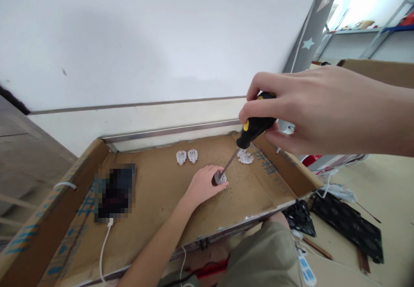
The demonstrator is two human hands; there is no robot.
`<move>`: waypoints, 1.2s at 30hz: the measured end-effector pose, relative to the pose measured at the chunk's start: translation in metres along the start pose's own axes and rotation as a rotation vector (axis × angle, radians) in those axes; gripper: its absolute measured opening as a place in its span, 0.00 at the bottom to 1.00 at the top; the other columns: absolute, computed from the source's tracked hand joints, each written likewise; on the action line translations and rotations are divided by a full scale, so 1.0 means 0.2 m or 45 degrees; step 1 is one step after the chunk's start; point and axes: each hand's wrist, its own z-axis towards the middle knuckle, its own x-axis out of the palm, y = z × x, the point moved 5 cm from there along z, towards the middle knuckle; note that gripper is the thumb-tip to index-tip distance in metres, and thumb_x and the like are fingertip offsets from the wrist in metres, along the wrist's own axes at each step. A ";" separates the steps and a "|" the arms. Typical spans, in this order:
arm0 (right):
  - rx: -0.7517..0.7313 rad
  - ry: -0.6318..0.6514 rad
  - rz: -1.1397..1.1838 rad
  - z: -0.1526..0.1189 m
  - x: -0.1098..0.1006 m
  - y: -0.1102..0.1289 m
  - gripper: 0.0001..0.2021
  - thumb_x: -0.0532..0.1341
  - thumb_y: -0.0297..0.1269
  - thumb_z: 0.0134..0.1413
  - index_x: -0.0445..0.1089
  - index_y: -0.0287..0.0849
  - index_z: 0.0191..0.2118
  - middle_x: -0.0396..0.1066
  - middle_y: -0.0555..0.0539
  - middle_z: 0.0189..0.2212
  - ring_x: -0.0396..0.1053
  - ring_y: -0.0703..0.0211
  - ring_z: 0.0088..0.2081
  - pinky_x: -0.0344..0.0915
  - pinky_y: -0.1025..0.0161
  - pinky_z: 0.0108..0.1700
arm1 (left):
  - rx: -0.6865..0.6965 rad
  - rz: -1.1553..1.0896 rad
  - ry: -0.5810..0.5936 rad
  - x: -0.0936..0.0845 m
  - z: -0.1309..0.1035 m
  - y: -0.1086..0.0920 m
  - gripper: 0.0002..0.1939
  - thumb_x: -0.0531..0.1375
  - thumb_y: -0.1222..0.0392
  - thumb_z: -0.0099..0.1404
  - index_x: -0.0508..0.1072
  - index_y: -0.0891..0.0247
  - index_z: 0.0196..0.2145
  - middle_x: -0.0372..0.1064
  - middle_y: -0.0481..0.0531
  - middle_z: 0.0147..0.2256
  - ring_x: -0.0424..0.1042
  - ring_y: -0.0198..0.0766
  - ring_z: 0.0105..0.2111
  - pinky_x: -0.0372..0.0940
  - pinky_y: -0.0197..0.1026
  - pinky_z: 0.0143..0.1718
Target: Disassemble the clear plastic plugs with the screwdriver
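Observation:
My right hand is wrapped round the black and yellow handle of a screwdriver. Its shaft slants down and left, with the tip at a small plug piece. That piece is held against the cardboard by the fingers of my left hand. Two white plug pieces stand side by side behind my left hand. More white pieces lie to the right, partly behind the screwdriver. Small dark specks, too tiny to make out, are scattered on the cardboard around my left hand.
The cardboard-lined tray has raised sides and meets a white wall. A pixelated dark device with a white cable lies at its left. Black parts and a power strip are on the floor at the right.

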 end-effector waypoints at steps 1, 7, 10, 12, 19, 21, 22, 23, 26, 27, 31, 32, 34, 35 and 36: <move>0.005 -0.002 0.003 0.00 0.00 0.00 0.14 0.54 0.34 0.46 0.67 0.48 0.41 0.62 0.49 0.38 0.51 0.72 0.22 0.42 0.66 0.25 | 0.002 0.001 -0.002 0.00 0.00 0.00 0.17 0.61 0.52 0.57 0.68 0.58 0.44 0.70 0.50 0.42 0.68 0.42 0.42 0.61 0.44 0.47; 0.012 -0.021 0.041 -0.01 0.01 -0.02 0.17 0.45 0.45 0.56 0.67 0.47 0.41 0.60 0.48 0.38 0.55 0.70 0.26 0.45 0.65 0.27 | -0.002 0.017 -0.017 0.01 0.00 0.02 0.18 0.61 0.50 0.57 0.68 0.59 0.44 0.70 0.50 0.43 0.68 0.43 0.43 0.61 0.44 0.47; -0.020 -0.077 -0.038 -0.01 0.00 -0.02 0.21 0.39 0.46 0.56 0.67 0.48 0.40 0.59 0.49 0.36 0.50 0.73 0.22 0.42 0.66 0.25 | -0.001 0.018 -0.022 0.01 -0.01 0.02 0.19 0.61 0.50 0.57 0.68 0.59 0.45 0.70 0.51 0.43 0.68 0.42 0.43 0.61 0.44 0.48; -0.028 -0.101 -0.108 -0.01 0.00 -0.02 0.20 0.40 0.44 0.54 0.66 0.48 0.39 0.60 0.50 0.36 0.47 0.73 0.21 0.39 0.67 0.24 | 0.001 0.018 -0.026 0.01 -0.01 0.02 0.19 0.61 0.50 0.57 0.68 0.59 0.45 0.70 0.51 0.43 0.68 0.42 0.43 0.61 0.44 0.48; -0.017 -0.096 -0.078 -0.02 0.00 -0.02 0.22 0.38 0.46 0.56 0.67 0.48 0.41 0.59 0.51 0.36 0.48 0.73 0.23 0.40 0.65 0.26 | -0.002 0.014 -0.014 0.01 0.00 0.01 0.17 0.61 0.51 0.57 0.69 0.58 0.43 0.70 0.50 0.41 0.68 0.43 0.42 0.61 0.44 0.46; -0.032 -0.084 -0.025 -0.01 0.01 -0.01 0.21 0.39 0.46 0.57 0.67 0.48 0.41 0.59 0.50 0.36 0.51 0.72 0.24 0.42 0.65 0.27 | 0.006 0.009 -0.018 0.01 0.00 0.00 0.17 0.61 0.51 0.57 0.68 0.58 0.43 0.70 0.50 0.41 0.68 0.42 0.42 0.61 0.43 0.46; -0.040 -0.082 -0.003 -0.01 0.01 0.00 0.20 0.40 0.46 0.58 0.67 0.47 0.40 0.58 0.49 0.35 0.52 0.71 0.25 0.43 0.65 0.27 | 0.008 0.006 -0.023 0.00 0.00 0.00 0.17 0.61 0.51 0.57 0.68 0.58 0.44 0.70 0.49 0.42 0.68 0.42 0.42 0.61 0.43 0.46; -0.048 -0.082 0.010 -0.01 0.02 0.00 0.19 0.42 0.46 0.58 0.67 0.46 0.40 0.59 0.49 0.35 0.52 0.71 0.25 0.43 0.65 0.27 | 0.010 0.005 -0.025 0.00 0.00 0.00 0.17 0.61 0.51 0.57 0.68 0.58 0.44 0.70 0.49 0.42 0.68 0.42 0.42 0.61 0.43 0.46; -0.057 -0.081 -0.020 -0.01 0.02 0.02 0.15 0.47 0.44 0.56 0.66 0.45 0.39 0.60 0.48 0.35 0.51 0.71 0.24 0.42 0.65 0.24 | 0.007 0.007 -0.019 0.00 0.00 0.00 0.17 0.61 0.51 0.57 0.68 0.58 0.44 0.70 0.49 0.41 0.68 0.41 0.42 0.61 0.43 0.45; -0.058 -0.079 -0.039 0.00 0.02 0.02 0.13 0.48 0.42 0.55 0.66 0.45 0.39 0.60 0.48 0.36 0.51 0.71 0.24 0.42 0.65 0.24 | 0.004 0.009 -0.014 0.00 0.00 0.00 0.17 0.61 0.51 0.57 0.68 0.58 0.43 0.70 0.49 0.41 0.68 0.42 0.42 0.62 0.43 0.45; -0.081 -0.100 -0.083 0.00 0.01 0.03 0.11 0.49 0.39 0.53 0.66 0.46 0.38 0.60 0.48 0.35 0.50 0.72 0.23 0.41 0.65 0.23 | -0.005 0.014 -0.004 0.01 0.00 0.01 0.18 0.61 0.50 0.57 0.68 0.58 0.44 0.70 0.50 0.42 0.68 0.43 0.42 0.61 0.43 0.46; -0.086 -0.109 -0.081 0.00 0.01 0.04 0.11 0.49 0.40 0.53 0.66 0.46 0.38 0.60 0.48 0.35 0.50 0.71 0.23 0.41 0.65 0.23 | -0.006 0.013 0.000 0.01 0.00 0.01 0.18 0.61 0.50 0.57 0.68 0.58 0.44 0.70 0.50 0.42 0.68 0.43 0.42 0.61 0.43 0.46; -0.093 -0.116 -0.067 0.00 0.00 0.04 0.13 0.47 0.41 0.55 0.66 0.46 0.38 0.59 0.48 0.35 0.51 0.71 0.23 0.43 0.65 0.24 | -0.008 0.012 0.006 0.01 0.00 0.01 0.18 0.60 0.50 0.57 0.68 0.58 0.45 0.70 0.50 0.42 0.68 0.43 0.43 0.61 0.44 0.46; -0.096 -0.114 -0.058 0.00 0.00 0.04 0.14 0.46 0.42 0.56 0.66 0.46 0.39 0.59 0.48 0.36 0.51 0.71 0.23 0.43 0.64 0.24 | -0.009 0.011 0.006 0.01 0.00 0.01 0.18 0.60 0.50 0.57 0.68 0.58 0.45 0.70 0.50 0.42 0.68 0.43 0.43 0.61 0.44 0.46; -0.098 -0.111 -0.052 0.00 0.00 0.04 0.15 0.45 0.43 0.57 0.66 0.46 0.39 0.59 0.48 0.36 0.52 0.71 0.24 0.44 0.64 0.25 | -0.009 0.012 0.008 0.01 0.00 0.01 0.19 0.60 0.50 0.57 0.68 0.58 0.45 0.70 0.50 0.42 0.68 0.43 0.43 0.61 0.44 0.46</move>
